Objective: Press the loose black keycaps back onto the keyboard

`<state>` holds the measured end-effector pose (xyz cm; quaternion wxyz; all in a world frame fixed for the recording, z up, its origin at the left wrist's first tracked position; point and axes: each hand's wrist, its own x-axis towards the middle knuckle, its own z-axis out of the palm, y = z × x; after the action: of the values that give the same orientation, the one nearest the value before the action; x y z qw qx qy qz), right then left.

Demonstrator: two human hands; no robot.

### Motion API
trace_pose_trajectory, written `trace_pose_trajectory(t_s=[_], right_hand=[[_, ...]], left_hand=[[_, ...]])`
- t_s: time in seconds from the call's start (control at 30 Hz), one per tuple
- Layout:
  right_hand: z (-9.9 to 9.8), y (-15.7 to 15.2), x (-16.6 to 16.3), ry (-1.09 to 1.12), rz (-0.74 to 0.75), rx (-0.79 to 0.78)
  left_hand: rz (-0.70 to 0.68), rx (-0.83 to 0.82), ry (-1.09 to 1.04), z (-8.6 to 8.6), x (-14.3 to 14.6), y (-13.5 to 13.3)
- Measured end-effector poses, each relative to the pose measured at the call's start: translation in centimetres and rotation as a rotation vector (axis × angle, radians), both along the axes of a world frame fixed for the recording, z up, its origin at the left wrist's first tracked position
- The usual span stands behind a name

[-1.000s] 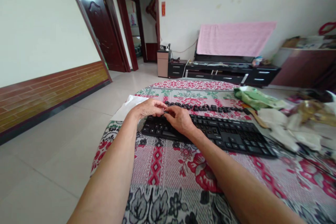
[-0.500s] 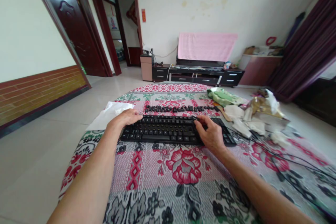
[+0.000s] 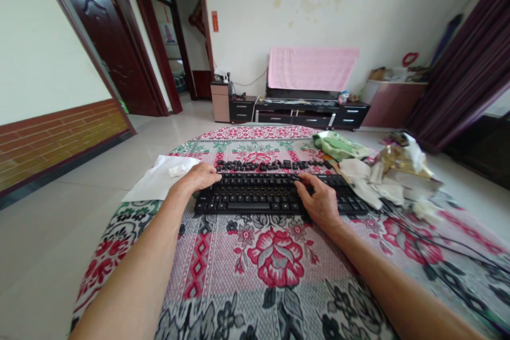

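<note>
Across a flower-patterned surface (image 3: 223,271), a black keyboard (image 3: 249,205) lies flat between both hands. Compared with a moment ago, I see it sitting slightly farther right, so I judge that it is being repositioned. The left hand (image 3: 201,174) is at its far left corner; the right hand (image 3: 322,199) lies over its right part, fingers bent. I cannot tell whether either grips anything. Just beyond sit loose black keys (image 3: 287,164); leftward lies a white sheet (image 3: 143,183), rightward crumpled green packaging (image 3: 338,146).
</note>
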<state>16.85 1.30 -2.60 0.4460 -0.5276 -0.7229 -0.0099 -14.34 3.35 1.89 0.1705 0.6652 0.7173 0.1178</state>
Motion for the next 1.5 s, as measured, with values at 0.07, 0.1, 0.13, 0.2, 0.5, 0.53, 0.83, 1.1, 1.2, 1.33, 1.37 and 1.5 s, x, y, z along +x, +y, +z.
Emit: trace_pose_trajectory(t_s=[0.07, 0.1, 0.13, 0.2, 0.5, 0.53, 0.83, 1.1, 1.2, 1.33, 1.37, 1.5], right_hand=[[-0.1, 0.3, -0.3, -0.007, 0.010, 0.001], [-0.1, 0.4, -0.5, -0.008, 0.014, 0.000], [-0.1, 0.6, -0.7, -0.010, 0.019, -0.002], [0.0, 0.7, -1.1, -0.016, 0.037, -0.010], [0.2, 1.1, -1.2, 0.028, 0.036, -0.024], [0.4, 1.1, -1.1, 0.040, 0.036, -0.025], [3.1, 1.7, -7.6, -0.008, 0.366, -0.091], [3.1, 2.1, -17.5, -0.063, 0.679, -0.317], [2.7, 1.8, -18.2, -0.070, 0.703, -0.320], [2.0, 1.8, -18.3, -0.012, 0.674, -0.332], [1.9, 1.9, -18.3, -0.002, 0.662, -0.335], [2.0, 2.5, -18.0, 0.003, 0.625, -0.324]], left_hand=[[0.012, -0.005, -0.016, -0.1, -0.5, 0.0], [0.024, -0.013, -0.028, -0.1, -0.7, 0.0], [0.035, -0.020, -0.042, 0.0, -0.8, -0.1], [0.051, -0.031, -0.058, 0.1, -1.0, -0.2], [0.079, 0.113, 0.035, -0.7, -0.9, 0.6], [0.069, 0.123, 0.030, -0.8, -1.0, 0.7], [0.038, 0.081, -0.134, 0.6, -3.2, 1.3], [-0.153, -0.161, -0.398, 2.0, -5.0, -1.1], [-0.231, -0.260, -0.408, 1.9, -5.4, -1.3], [-0.247, -0.306, -0.402, 1.5, -5.6, -1.0], [-0.246, -0.306, -0.402, 1.5, -5.5, -1.0], [-0.237, -0.253, -0.408, 1.6, -4.9, -0.8]])
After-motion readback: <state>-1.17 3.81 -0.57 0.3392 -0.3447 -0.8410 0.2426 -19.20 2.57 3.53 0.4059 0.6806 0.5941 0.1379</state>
